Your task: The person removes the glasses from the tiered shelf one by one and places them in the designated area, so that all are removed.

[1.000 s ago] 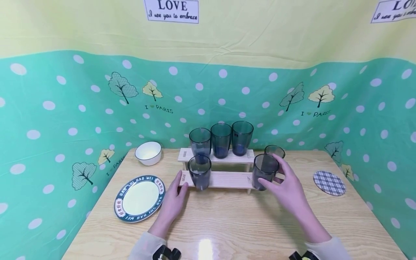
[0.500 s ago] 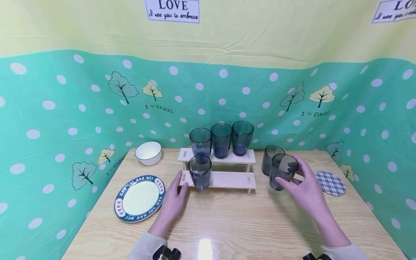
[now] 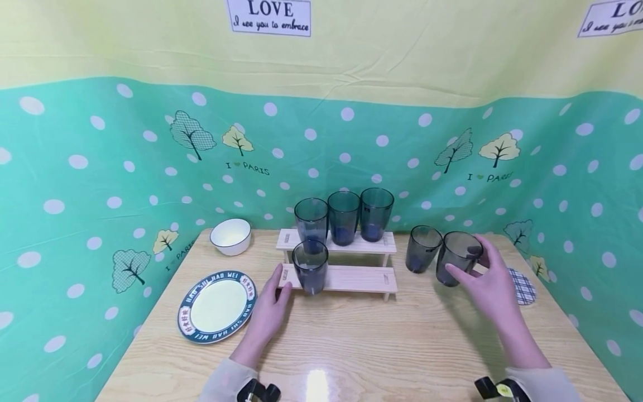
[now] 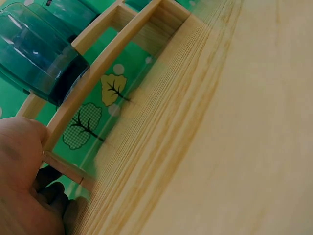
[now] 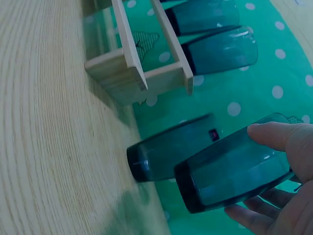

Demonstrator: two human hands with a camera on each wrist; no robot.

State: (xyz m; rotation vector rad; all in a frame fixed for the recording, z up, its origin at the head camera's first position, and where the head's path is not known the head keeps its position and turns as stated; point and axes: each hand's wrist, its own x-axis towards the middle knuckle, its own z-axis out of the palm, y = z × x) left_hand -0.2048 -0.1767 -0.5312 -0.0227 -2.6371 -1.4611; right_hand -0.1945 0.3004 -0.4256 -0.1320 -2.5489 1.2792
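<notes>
My right hand point(image 3: 489, 282) grips a dark tinted drinking glass point(image 3: 454, 259), thumb on the near side and fingers round the far side. In the right wrist view that glass point(image 5: 230, 169) overlaps a second glass point(image 5: 166, 152), which stands on the table right of the rack. At the left end of the two-tier wooden rack point(image 3: 359, 278), my left hand point(image 3: 268, 312) holds the lower shelf, with the thumb at its end and fingers curled beneath. One glass point(image 3: 310, 271) stands on that shelf's left part. Three more glasses point(image 3: 344, 220) line the upper shelf.
On the left lie a plate with a blue rim point(image 3: 187, 301) and, behind it, a white bowl point(image 3: 230, 234). A round checked coaster point(image 3: 523, 287) is partly behind my right hand. A patterned cloth point(image 3: 351, 145) encloses the table's back and sides.
My right hand has carried its glass from the lower shelf's right end rightward, past the rack, to beside the standing glass. The left hand stays on the rack.
</notes>
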